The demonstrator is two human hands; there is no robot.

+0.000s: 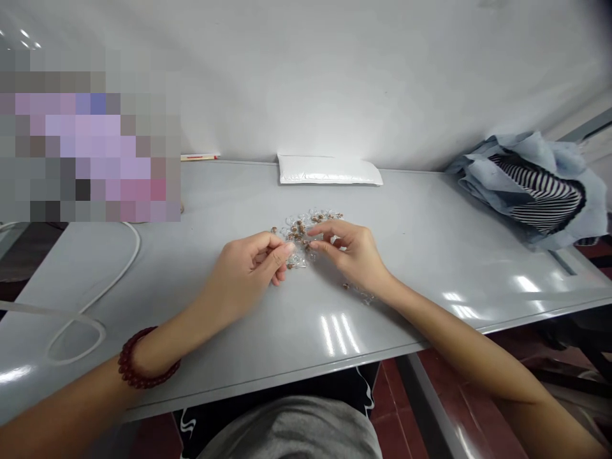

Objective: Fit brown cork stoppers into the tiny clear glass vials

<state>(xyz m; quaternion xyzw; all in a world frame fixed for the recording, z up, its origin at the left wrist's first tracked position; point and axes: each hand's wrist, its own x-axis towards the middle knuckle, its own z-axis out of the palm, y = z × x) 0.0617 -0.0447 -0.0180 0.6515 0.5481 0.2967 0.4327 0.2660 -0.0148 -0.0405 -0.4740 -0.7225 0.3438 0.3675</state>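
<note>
Small brown pieces with clear, shiny parts lie in a loose pile [299, 227] on the grey table [201, 357]; their exact kind is too small to tell. At the left edge of the pile, my left hand [253, 264] is closed in a pinch, thumb against forefinger, and whatever is between them is hidden. My right hand [351, 252] reaches over the pile's right side. Its thumb and forefinger are a little apart, the tips close to the brown pieces, and the other fingers curl in. A few more such pieces [358, 293] lie below my right wrist.
A white padded envelope [329, 171] lies against the back wall, with a pen [199, 157] farther left. Blue cloth with a striped lining [535, 188] is bunched at the right end. A white cable [112, 280] loops across the left side. The upper left is blurred out.
</note>
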